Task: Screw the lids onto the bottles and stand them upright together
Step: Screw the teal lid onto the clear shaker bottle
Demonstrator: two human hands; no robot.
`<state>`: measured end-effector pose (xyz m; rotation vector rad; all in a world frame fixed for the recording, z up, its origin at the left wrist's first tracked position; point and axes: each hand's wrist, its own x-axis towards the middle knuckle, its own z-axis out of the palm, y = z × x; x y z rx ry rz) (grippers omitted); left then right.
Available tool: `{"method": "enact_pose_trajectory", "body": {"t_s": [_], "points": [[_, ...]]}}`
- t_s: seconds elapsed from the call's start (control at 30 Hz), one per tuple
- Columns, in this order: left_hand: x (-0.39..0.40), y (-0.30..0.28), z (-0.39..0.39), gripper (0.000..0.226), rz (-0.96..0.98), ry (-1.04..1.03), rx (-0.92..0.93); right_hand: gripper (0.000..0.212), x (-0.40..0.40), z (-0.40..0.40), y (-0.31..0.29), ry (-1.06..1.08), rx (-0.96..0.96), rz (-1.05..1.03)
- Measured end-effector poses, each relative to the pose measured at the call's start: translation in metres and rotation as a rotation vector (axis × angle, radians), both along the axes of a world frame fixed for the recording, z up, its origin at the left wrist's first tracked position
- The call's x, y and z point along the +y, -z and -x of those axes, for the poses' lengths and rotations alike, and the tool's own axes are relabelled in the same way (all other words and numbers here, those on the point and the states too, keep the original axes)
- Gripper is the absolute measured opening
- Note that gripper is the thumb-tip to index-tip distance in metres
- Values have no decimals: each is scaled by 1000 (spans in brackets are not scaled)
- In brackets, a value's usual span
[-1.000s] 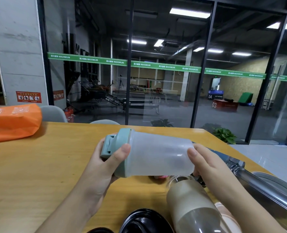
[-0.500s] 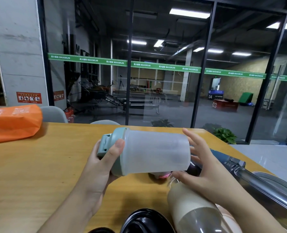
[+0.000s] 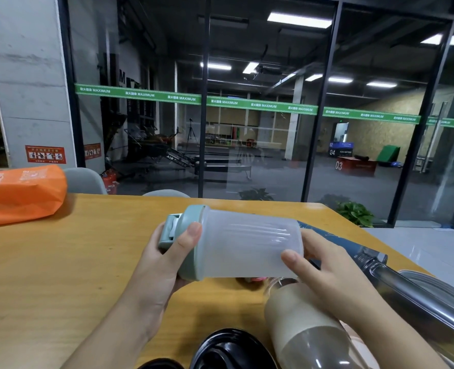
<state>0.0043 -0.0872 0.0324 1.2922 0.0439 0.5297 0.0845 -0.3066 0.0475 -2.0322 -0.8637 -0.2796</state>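
A frosted clear bottle lies on its side in the air above the table, its pale green lid pointing left. My left hand grips the lid, thumb across its rim. My right hand holds the bottle's base end, thumb on the near side. Below it, a beige-sleeved glass bottle lies on the table without a lid. A black lid sits at the bottom edge. A steel bottle and a dark blue bottle lie at the right.
The wooden table stretches left and back to a glass wall. An orange bag lies at its far left corner. Two grey chair backs stand behind the table. A small pink object peeks out under the frosted bottle.
My right hand opened and let go of the bottle's base half a second ago, then took hold of it again. The bottle shifted slightly left and up.
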Motion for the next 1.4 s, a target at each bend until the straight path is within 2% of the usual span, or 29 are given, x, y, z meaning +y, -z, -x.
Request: {"method": "enact_pose_trajectory", "body": {"t_s": [0.17,0.2,0.27,0.33,0.5,0.63,0.73,0.9,1.03,1.1,1.17,1.4], "points": [[0,0,0,70,0,-8,3,56,0,0,-1,-15,59,-11],[1,0,0,71,2,-11,3,64,1,-1,0,-28,73,5],[1,0,0,71,8,-18,6,93,1,-4,3,-45,80,36],[1,0,0,69,15,-33,17,107,1,-6,5,-54,60,70],[2,1,-1,55,40,-75,43,95,-1,-6,2,-53,-28,87],[4,1,-1,56,33,-76,55,86,-3,-6,2,-27,-65,95],[5,2,-2,68,16,-76,61,84,-3,-7,1,-29,-69,120],[8,3,-2,69,9,-78,65,74,-2,-4,2,-43,-23,113],[5,2,0,68,-13,-29,59,52,-1,-2,2,-55,114,40],[3,1,0,69,-27,-13,54,48,-2,-1,1,-45,158,24],[3,1,0,70,-31,-3,49,49,-2,0,-1,-26,168,17],[4,1,0,72,-7,-5,34,74,0,-3,2,-66,168,-36]]}}
